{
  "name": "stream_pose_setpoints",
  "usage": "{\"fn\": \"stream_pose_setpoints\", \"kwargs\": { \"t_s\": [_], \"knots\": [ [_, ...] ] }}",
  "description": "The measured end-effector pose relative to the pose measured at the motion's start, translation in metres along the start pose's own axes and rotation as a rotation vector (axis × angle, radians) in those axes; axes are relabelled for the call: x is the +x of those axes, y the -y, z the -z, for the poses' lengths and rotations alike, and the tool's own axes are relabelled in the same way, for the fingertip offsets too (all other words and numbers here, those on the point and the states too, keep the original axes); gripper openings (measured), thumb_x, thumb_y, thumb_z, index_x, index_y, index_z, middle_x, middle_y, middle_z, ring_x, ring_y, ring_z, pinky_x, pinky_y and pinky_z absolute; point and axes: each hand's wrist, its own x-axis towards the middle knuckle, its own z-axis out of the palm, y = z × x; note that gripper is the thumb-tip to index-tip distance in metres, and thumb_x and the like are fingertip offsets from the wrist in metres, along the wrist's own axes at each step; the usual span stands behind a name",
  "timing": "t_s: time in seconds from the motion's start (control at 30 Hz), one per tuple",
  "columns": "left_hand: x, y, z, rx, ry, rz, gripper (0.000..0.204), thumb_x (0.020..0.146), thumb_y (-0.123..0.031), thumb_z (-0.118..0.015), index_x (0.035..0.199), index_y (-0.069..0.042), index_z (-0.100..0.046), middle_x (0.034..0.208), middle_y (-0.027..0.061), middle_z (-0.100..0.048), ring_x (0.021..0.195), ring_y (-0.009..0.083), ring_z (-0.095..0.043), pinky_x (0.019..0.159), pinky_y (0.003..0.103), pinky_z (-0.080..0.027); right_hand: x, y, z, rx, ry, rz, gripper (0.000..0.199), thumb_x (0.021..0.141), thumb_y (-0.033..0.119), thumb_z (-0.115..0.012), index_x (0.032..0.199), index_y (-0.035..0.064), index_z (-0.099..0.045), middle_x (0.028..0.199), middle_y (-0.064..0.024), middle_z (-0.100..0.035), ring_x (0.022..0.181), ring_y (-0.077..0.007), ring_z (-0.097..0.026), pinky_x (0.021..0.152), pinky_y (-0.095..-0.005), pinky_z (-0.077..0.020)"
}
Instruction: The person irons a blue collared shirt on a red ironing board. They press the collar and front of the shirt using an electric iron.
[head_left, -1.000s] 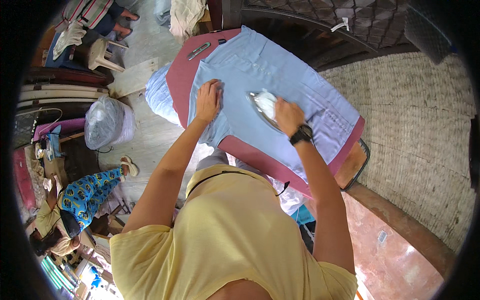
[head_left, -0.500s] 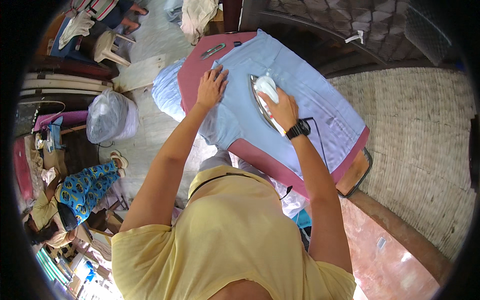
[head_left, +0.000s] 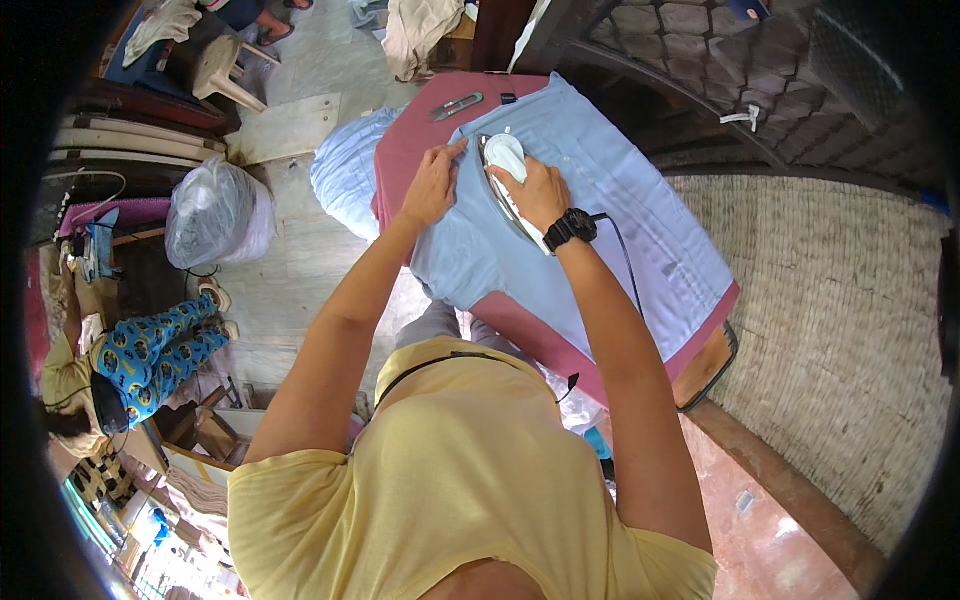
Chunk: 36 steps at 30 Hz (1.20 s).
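Observation:
A light blue shirt (head_left: 610,215) lies spread over a maroon ironing board (head_left: 405,150). My right hand (head_left: 541,196) is wrapped round the handle of a white clothes iron (head_left: 507,155), whose soleplate rests on the shirt with its tip toward the far edge. The iron's black cord (head_left: 628,262) trails from beside my right wrist toward the near edge. My left hand (head_left: 432,186) lies on the shirt's left edge, fingers stretched out, just left of the iron. Beyond it, green-handled thread snips (head_left: 458,106) lie on bare board.
More light blue cloth (head_left: 350,165) hangs at the board's left side. A clear plastic bag (head_left: 212,215) stands on the floor farther left, near a beige plastic stool (head_left: 225,70). A dark metal grille gate (head_left: 690,70) borders the far right. Another person (head_left: 160,360) is at the left.
The iron in my right hand has slid left and away, closer to my left hand. My left hand still presses the shirt's edge. The whole view has shifted slightly.

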Motion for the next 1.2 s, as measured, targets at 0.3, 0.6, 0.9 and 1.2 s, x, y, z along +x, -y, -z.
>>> {"fn": "stream_pose_setpoints", "kwargs": {
  "t_s": [0.3, 0.6, 0.9, 1.2],
  "knots": [
    [0.0, 0.002, -0.004, 0.066, -0.042, -0.039, 0.049, 0.088, 0.002, -0.052, 0.136, -0.002, -0.044, 0.136, 0.0154, -0.052, 0.125, 0.0379, -0.045, 0.108, 0.045, -0.038, 0.0, -0.001, 0.001, -0.004, 0.046, -0.004, 0.063, 0.084, 0.059, -0.068, 0.102, -0.0016, -0.069, 0.094, -0.0289, -0.069, 0.092, -0.0465, -0.066, 0.078, -0.0517, -0.0528],
    [0.007, -0.006, -0.003, 0.14, -0.037, -0.073, 0.04, 0.085, 0.002, -0.054, 0.124, 0.001, -0.051, 0.133, 0.0171, -0.055, 0.122, 0.0381, -0.047, 0.106, 0.046, -0.038, -0.042, -0.03, 0.023, -0.073, 0.045, -0.008, 0.065, 0.079, 0.066, -0.068, 0.104, 0.0066, -0.073, 0.091, -0.025, -0.071, 0.09, -0.0424, -0.068, 0.079, -0.0497, -0.054],
    [-0.007, -0.081, -0.063, 0.308, 0.235, -0.315, 0.048, 0.099, -0.03, -0.05, 0.143, -0.011, -0.045, 0.153, 0.01, -0.04, 0.143, 0.0361, -0.031, 0.117, 0.052, -0.022, -0.19, -0.233, 0.097, -0.335, -0.097, -0.419, 0.075, 0.078, 0.081, -0.055, 0.092, 0.0103, -0.076, 0.088, -0.0218, -0.072, 0.084, -0.0419, -0.07, 0.074, -0.0501, -0.0559],
    [-0.021, -0.078, -0.081, 0.453, 0.294, -0.332, 0.052, 0.102, -0.042, -0.042, 0.147, -0.017, -0.043, 0.158, 0.0054, -0.035, 0.146, 0.0341, -0.027, 0.119, 0.052, -0.019, -0.243, -0.334, 0.083, -0.529, -0.238, -0.04, 0.035, 0.095, 0.037, -0.057, 0.109, 0.0058, -0.065, 0.068, -0.0119, -0.066, 0.06, -0.0338, -0.064, 0.059, -0.0475, -0.0519]
  ]
}}
